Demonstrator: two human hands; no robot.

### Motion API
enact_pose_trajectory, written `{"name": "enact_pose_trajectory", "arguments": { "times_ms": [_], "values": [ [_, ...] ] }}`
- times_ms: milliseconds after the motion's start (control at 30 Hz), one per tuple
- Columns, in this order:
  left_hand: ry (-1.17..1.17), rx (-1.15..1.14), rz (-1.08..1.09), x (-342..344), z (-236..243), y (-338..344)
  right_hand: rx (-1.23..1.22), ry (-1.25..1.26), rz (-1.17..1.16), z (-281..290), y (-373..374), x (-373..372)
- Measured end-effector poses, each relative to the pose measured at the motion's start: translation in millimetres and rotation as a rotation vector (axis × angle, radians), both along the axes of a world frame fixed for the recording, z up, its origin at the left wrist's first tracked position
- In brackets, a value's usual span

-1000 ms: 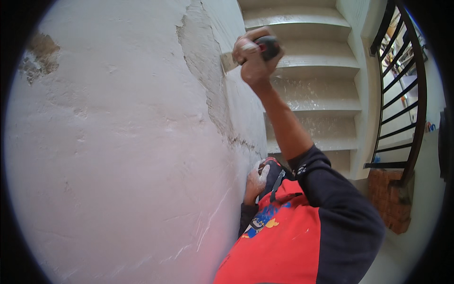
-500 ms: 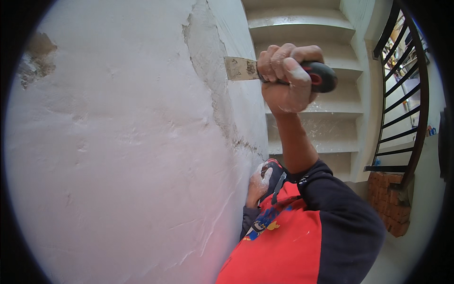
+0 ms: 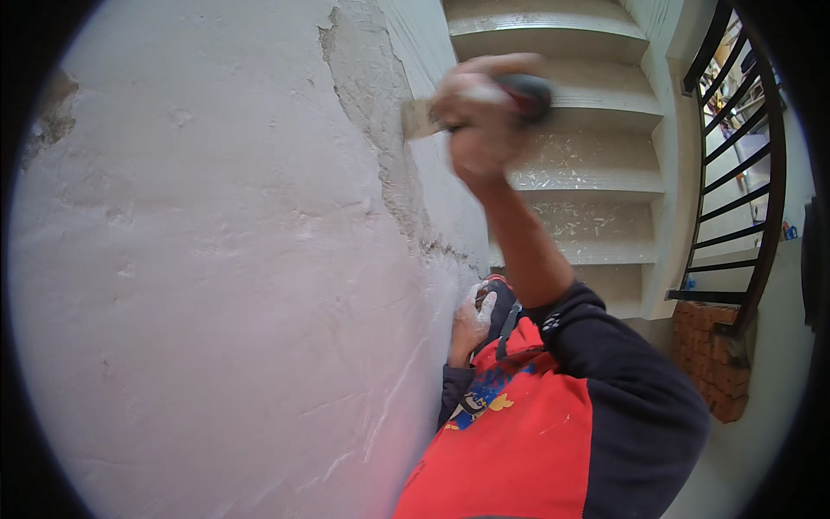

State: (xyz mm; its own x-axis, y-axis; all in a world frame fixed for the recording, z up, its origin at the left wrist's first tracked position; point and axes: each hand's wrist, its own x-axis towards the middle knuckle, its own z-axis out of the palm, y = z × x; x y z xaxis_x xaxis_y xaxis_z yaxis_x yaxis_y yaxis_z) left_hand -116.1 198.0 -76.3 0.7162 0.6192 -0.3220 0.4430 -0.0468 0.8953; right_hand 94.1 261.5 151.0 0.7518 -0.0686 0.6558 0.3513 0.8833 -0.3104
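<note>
A rough white plastered wall fills the left and middle of the view, with a stairwell behind it on the right. A strip of bare grey plaster runs down the wall where the white coat has come off, its edges ragged, and a smaller brownish bare patch sits near the left rim. Pale concrete steps lie beyond the wall, littered with white flakes (most thickly on the middle treads). A black metal railing curves along the right side, and a low block of red brick stands beneath its lower end.

The right hand is raised high and blurred by motion. It is closed in a full fist around the dark handle of a scraper, whose flat pale blade points left and meets the wall at the right edge of the bare strip. The forearm runs down to a dark sleeve and a red shirt.

The left hand sits low, close to the chest and just beside the wall, dusted white. Its fingers are curled around a small dark thing with red on it; what that is cannot be told.
</note>
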Motion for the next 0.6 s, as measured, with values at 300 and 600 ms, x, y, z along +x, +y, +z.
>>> {"name": "enact_pose_trajectory", "arguments": {
  "times_ms": [300,600],
  "values": [
    [0.051,0.071,-0.029,-0.9,-7.9,0.0,0.208,0.147,0.088,16.9,-3.0,-15.6],
    [0.019,0.054,-0.005,0.0,5.0,-1.6,0.048,-0.096,0.103,28.4,-34.9,-9.1]
  ]
}}
